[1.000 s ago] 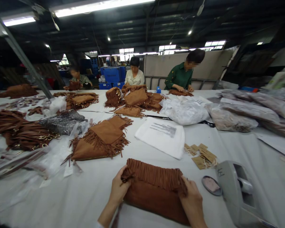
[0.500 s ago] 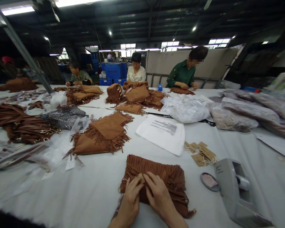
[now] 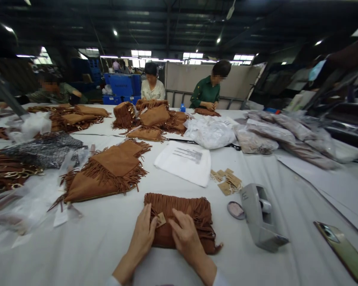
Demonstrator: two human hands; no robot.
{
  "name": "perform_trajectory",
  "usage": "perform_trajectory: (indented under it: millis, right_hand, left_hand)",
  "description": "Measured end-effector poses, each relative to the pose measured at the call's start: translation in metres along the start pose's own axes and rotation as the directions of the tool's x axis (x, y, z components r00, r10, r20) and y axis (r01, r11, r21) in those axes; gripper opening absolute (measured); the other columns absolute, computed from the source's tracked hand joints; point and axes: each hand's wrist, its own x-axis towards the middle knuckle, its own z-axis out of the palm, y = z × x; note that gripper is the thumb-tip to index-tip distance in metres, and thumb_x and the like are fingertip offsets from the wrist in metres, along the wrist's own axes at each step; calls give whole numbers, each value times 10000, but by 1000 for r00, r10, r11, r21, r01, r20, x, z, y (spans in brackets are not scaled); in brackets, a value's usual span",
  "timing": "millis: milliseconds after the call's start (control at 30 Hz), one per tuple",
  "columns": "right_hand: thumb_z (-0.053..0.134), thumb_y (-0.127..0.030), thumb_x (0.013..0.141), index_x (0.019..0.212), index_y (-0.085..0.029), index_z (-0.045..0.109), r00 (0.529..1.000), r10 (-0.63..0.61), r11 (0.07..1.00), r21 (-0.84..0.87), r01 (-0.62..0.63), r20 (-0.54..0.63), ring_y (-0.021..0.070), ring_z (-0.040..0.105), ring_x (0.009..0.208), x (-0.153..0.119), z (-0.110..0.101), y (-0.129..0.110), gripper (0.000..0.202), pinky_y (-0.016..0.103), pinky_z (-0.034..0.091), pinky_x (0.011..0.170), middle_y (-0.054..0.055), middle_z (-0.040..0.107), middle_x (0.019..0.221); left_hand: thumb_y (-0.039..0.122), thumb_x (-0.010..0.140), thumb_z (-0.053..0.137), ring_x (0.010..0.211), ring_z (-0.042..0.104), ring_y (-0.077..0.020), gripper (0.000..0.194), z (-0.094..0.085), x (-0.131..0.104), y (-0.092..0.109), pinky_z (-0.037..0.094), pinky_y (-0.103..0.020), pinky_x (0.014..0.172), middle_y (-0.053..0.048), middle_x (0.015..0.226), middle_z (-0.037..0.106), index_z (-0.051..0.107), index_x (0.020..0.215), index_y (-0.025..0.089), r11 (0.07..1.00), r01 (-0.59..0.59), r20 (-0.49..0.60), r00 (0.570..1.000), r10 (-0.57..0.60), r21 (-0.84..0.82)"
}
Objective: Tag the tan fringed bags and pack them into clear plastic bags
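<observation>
A brown fringed bag (image 3: 197,214) lies flat on the white-covered table in front of me. My left hand (image 3: 144,226) rests on its left end, thumb apart from the fingers, holding nothing. My right hand (image 3: 185,232) lies over the middle of the bag with its fingers spread. Between the two hands a small tan tag (image 3: 161,219) sits on the fringe. To the right are several loose tan tags (image 3: 228,181) with white strings, a small round dish (image 3: 236,210) and a grey tape dispenser (image 3: 264,218).
Fringed bags (image 3: 107,171) are stacked at the left, near clear plastic (image 3: 32,198). A white printed cloth bag (image 3: 183,162) lies ahead. Wrapped packages (image 3: 256,139) fill the back right, and a phone (image 3: 343,248) lies at the right edge. Several people work across the table.
The view has turned right, bringing the phone in. My hands have moved apart, and the tan tag now shows between them on the bag.
</observation>
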Motion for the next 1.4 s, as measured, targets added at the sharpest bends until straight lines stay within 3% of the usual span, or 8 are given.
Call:
perform_trajectory:
  millis: [167, 433, 600, 700, 967, 1100, 1233, 1400]
  right_hand:
    - [454, -335, 918, 1308, -147, 496, 847, 429, 863, -135, -487, -314, 336, 428, 1235, -32, -9, 32, 434, 554, 433, 965, 205, 434, 1374]
    - [485, -273, 901, 1189, -227, 587, 953, 275, 934, -200, -297, -128, 294, 539, 1076, -40, -2, -5, 309, 482, 481, 873, 139, 568, 1239]
    - [474, -333, 915, 1204, -173, 573, 898, 356, 913, -109, -393, -256, 284, 510, 1119, -6, -23, 38, 345, 487, 470, 929, 164, 553, 1218]
    - [470, -377, 910, 1163, -138, 593, 915, 365, 914, -120, -387, -175, 297, 530, 1105, 5, -15, 56, 369, 504, 484, 925, 183, 578, 1181]
    - [503, -327, 896, 1271, -146, 525, 995, 102, 970, -224, -97, 10, 323, 449, 1266, -41, 13, -9, 418, 515, 429, 985, 182, 518, 1343]
    - [518, -309, 883, 1323, -203, 493, 1000, 7, 950, -313, 3, 30, 325, 438, 1281, -62, 7, -6, 454, 534, 363, 1005, 161, 492, 1385]
    - [484, -253, 888, 1301, -244, 528, 998, -60, 928, -368, 65, 25, 306, 473, 1248, -70, 9, 15, 414, 481, 363, 979, 134, 538, 1349]
    - [456, -236, 906, 1226, -253, 595, 998, -63, 938, -344, 49, -29, 287, 520, 1185, -67, 14, 21, 350, 447, 375, 954, 107, 612, 1264]
  left_hand:
    - [392, 936, 393, 1362, 333, -327, 565, 23, -11, 14, 330, -558, 1079, -200, 1459, 391, 334, 1428, 122, 957, -114, -8, 993, 121, 266]
    - [387, 926, 413, 1316, 379, -335, 533, 27, -10, 19, 376, -543, 1029, -170, 1437, 431, 383, 1413, 174, 916, -163, 2, 985, 174, 367]
    - [369, 928, 407, 1275, 422, -312, 498, 25, -10, 21, 380, -526, 1027, -155, 1396, 476, 420, 1389, 182, 924, -164, 15, 985, 170, 345]
    - [358, 925, 417, 1259, 437, -307, 483, 23, -10, 22, 385, -516, 1024, -155, 1388, 484, 444, 1372, 178, 928, -156, 9, 987, 162, 339]
    - [267, 903, 458, 1341, 349, -340, 479, 15, -26, 46, 308, -585, 1069, -141, 1468, 399, 434, 1381, 243, 907, -267, 157, 961, 226, 327]
    - [146, 899, 390, 1341, 360, -301, 513, -10, -31, 45, 279, -631, 1071, -108, 1480, 385, 403, 1390, 294, 930, -258, 187, 959, 213, 263]
    - [1, 803, 367, 1308, 392, -270, 636, -63, -52, 2, 363, -542, 1051, -102, 1497, 342, 443, 1365, 289, 941, -250, 202, 958, 205, 228]
    - [-56, 629, 504, 1283, 397, -305, 738, -99, -86, -41, 378, -516, 1023, -13, 1595, 72, 560, 1229, 369, 845, -495, 502, 793, 344, 204]
